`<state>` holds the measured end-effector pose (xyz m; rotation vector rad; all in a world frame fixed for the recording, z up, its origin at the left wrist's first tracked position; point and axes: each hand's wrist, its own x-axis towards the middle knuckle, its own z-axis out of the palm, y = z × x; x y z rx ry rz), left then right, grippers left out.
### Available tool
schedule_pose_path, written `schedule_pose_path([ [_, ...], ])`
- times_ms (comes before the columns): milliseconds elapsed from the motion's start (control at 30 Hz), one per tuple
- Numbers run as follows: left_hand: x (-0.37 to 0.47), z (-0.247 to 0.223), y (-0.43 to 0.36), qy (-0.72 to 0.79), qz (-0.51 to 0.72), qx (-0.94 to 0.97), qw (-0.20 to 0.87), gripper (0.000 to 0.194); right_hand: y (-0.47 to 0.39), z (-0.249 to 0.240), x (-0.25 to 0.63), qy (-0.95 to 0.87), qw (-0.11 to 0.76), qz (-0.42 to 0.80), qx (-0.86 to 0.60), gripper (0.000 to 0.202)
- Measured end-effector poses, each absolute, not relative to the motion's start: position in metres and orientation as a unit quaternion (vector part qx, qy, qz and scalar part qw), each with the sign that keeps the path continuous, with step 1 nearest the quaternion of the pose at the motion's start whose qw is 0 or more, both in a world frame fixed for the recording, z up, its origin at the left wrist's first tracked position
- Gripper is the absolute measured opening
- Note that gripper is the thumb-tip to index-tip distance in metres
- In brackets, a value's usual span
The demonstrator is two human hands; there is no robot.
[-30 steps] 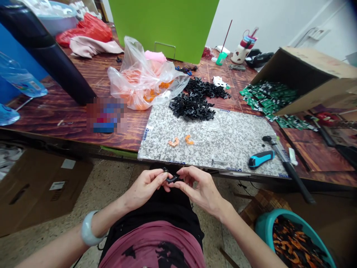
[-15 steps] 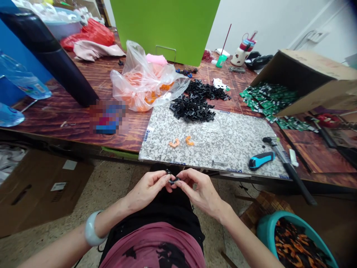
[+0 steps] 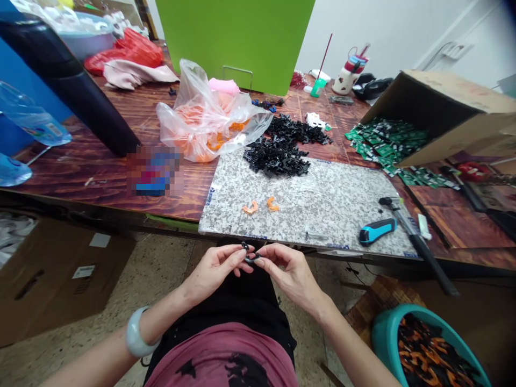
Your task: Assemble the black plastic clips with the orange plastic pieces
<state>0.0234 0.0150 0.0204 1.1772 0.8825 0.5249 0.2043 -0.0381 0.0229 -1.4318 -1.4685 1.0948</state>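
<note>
My left hand point(image 3: 220, 264) and my right hand point(image 3: 284, 269) meet over my lap, just below the front edge of the table. Between their fingertips they pinch a small black plastic part point(image 3: 252, 259), mostly covered by the fingers. Two orange curved plastic pieces point(image 3: 250, 207) lie on the speckled stone slab point(image 3: 338, 199) in front of me. Behind them, at the slab's far edge, is a heap of black plastic parts point(image 3: 276, 156).
A clear bag of orange pieces point(image 3: 209, 126) sits left of the heap. On the right lie a blue-handled cutter point(image 3: 378, 231), a hammer point(image 3: 421, 252) and a cardboard box point(image 3: 455, 118) spilling green circuit boards point(image 3: 387, 141). A teal tub point(image 3: 382, 344) stands low at right.
The fingers have shifted slightly around the black part, and the left hand sits a little further left. The view has moved a little; the things on the table lie as before.
</note>
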Motion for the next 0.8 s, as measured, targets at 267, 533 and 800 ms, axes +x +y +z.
schedule_pose_path([
  [267, 0.028, 0.020, 0.017, 0.374, 0.209, 0.472, 0.770, 0.034, -0.033, 0.037, 0.209, -0.701, 0.366, 0.278, -0.545, 0.014],
  [533, 0.036, 0.020, 0.007, 0.410, 0.296, 0.417, 0.755, 0.032, -0.039, 0.014, 0.199, -0.724, 0.414, 0.100, -0.543, 0.027],
  [800, 0.043, 0.023, 0.004, 0.409, 0.351, 0.391, 0.746, 0.033, -0.038, 0.020, 0.190, -0.723, 0.418, 0.023, -0.550, 0.018],
])
